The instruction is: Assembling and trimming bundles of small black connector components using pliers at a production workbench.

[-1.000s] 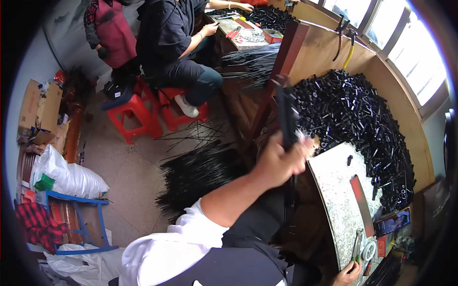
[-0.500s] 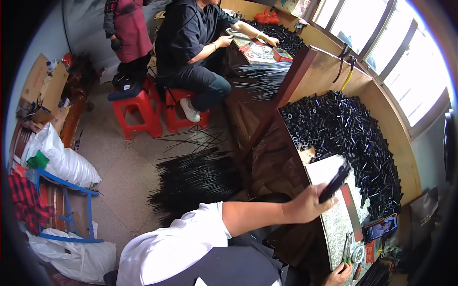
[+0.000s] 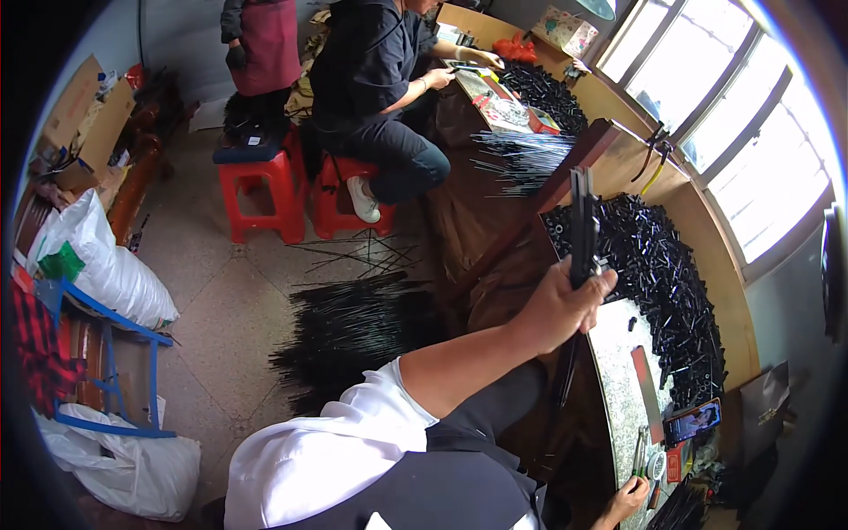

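At the far left of the frame a stack of brown cardboard boxes (image 3: 84, 119) leaned against the wall, flattened and tucked out of the walkway. Below them a bulging white sack (image 3: 97, 261) with a green packet (image 3: 62, 263) on it rested by a blue metal frame (image 3: 106, 371), and a second white bag (image 3: 124, 459) slumped at lower left, apparently parked where they would not block the floor.

Moving toward the centre, two red plastic stools (image 3: 265, 190) stood on the tiled floor, one carrying a seated co-worker in dark clothes who worked at the far end of the bench (image 3: 698, 265). A fan of thin black rods (image 3: 353, 327) lay spread on the floor, probably within easy reach of the seat.

Right of centre, the left hand (image 3: 565, 305) was raised and wrapped tight round a bundle of black rods (image 3: 580, 230), held upright, likely to even up the ends. Beside it a heap of short black tubes (image 3: 654, 274) filled the bench's upper right, kept in by the raised wooden rim.

At the bottom right the right hand (image 3: 625, 502) rested low by the patterned work board (image 3: 618, 362); whether it gripped anything could not be told. A flat red strip (image 3: 647, 389) lay on the board, with a dark phone (image 3: 693, 422) just beyond it. Far up the bench sat a pale patterned box (image 3: 565, 28) and a red bag (image 3: 517, 46).
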{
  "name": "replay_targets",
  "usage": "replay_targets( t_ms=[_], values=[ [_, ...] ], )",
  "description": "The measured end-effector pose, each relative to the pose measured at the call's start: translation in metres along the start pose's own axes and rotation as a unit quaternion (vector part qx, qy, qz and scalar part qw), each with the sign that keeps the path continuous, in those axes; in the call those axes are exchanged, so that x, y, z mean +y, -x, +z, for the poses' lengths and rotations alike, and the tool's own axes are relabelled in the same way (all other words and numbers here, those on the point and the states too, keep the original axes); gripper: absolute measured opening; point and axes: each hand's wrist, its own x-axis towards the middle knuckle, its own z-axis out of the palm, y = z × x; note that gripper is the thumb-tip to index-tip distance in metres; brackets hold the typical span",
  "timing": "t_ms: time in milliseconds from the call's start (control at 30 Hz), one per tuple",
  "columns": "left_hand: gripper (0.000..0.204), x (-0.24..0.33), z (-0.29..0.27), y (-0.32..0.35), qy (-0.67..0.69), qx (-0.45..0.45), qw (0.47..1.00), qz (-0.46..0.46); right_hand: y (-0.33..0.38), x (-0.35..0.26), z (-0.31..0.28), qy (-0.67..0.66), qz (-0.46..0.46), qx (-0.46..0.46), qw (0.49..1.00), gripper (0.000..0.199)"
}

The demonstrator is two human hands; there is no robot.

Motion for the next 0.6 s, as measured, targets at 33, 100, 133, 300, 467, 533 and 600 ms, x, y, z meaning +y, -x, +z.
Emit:
replay_targets(
  t_ms=[33,100,133,300,467,533,600],
  values=[
    [0.023,-0.002,0.008,0.005,-0.05,0.006,0.999,-0.01,0.0,0.001,-0.001,0.001,0.0,-0.005,1.0,0.023],
    [0.021,-0.008,0.02,0.017,-0.057,-0.035,0.997,-0.027,-0.004,-0.008,0.0,-0.024,0.002,-0.016,1.0,0.019],
    [0.018,-0.011,0.028,0.026,-0.08,-0.06,0.994,-0.038,-0.007,-0.012,0.001,-0.05,0.005,-0.027,0.998,0.017],
    [0.02,-0.039,0.06,0.043,-0.125,-0.237,0.963,-0.03,-0.006,-0.018,-0.005,-0.036,-0.006,-0.029,0.999,0.019],
    [0.018,-0.045,0.038,0.021,-0.119,-0.121,0.985,-0.027,-0.011,-0.025,-0.004,-0.032,-0.015,-0.021,0.999,0.021],
    [0.016,-0.045,0.022,0.005,-0.127,-0.072,0.989,0.0,-0.009,-0.023,-0.008,-0.046,0.027,-0.024,0.998,0.023],
    [0.016,-0.042,0.016,-0.005,-0.073,-0.034,0.997,-0.018,-0.008,-0.023,-0.01,-0.012,0.034,-0.027,0.999,0.027]
  ],
)
